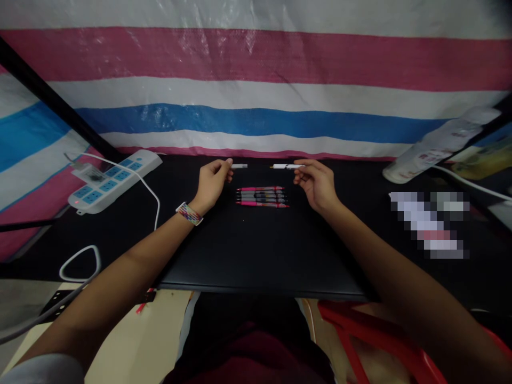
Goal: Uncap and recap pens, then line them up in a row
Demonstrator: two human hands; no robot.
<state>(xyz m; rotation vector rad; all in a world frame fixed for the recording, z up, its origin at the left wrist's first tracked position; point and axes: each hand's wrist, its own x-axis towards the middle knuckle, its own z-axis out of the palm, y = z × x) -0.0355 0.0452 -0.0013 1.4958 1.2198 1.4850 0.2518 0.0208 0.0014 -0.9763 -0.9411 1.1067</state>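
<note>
My left hand [215,180] is closed in a pinch on a pale pen cap [240,166], which points right. Across a gap, my right hand [317,183] pinches a white pen [285,166] whose yellowish tip faces the cap. Cap and pen are held nearly in line over the far part of the black table [256,250]. Just below and between the hands, several pens [262,197] lie side by side in a neat row, some pink and some grey. The fingers partly hide both held pieces.
On the left sits a white power strip [116,181] with a plugged-in charger [88,173] and a white cable [150,186]. A clear bottle [436,146] stands tilted in view at the right. A striped tarp [256,58] hangs behind the table; a red chair [380,330] is below right.
</note>
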